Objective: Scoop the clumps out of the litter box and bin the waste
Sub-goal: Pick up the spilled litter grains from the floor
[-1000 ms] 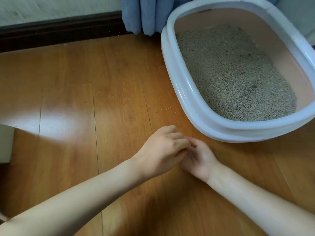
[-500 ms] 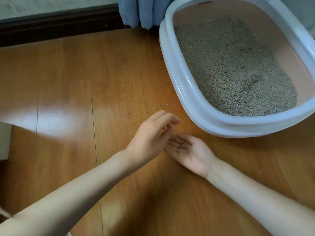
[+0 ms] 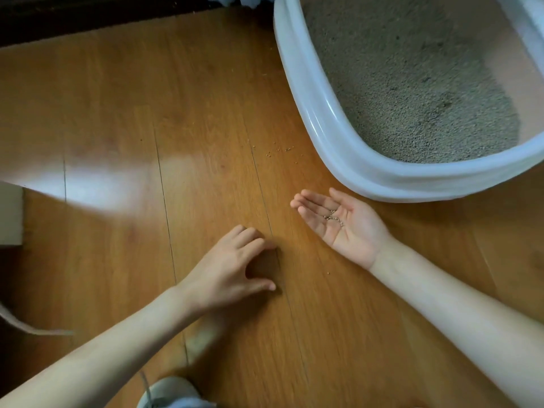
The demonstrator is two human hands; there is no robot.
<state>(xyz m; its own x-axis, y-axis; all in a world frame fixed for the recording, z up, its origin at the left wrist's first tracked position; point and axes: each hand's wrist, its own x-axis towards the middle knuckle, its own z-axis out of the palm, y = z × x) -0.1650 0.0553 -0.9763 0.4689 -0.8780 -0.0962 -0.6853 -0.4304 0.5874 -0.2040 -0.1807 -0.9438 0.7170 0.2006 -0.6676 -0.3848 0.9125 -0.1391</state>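
Gathering stray litter grains by hand

Right hand [image 3: 344, 223] lies palm up, fingers straight, cradling a few small brown litter grains [image 3: 334, 218]. Left hand [image 3: 235, 267] rests palm down, fingertips and thumb on the wooden plank floor [image 3: 117, 113], holding nothing. White oval plastic litter box [image 3: 321, 125] of grey litter sits beyond.

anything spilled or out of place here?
Yes: loose litter grains lie scattered on the wood floor just left of the litter box, and one near the right wrist. The right hand, palm up, holds a few grains.
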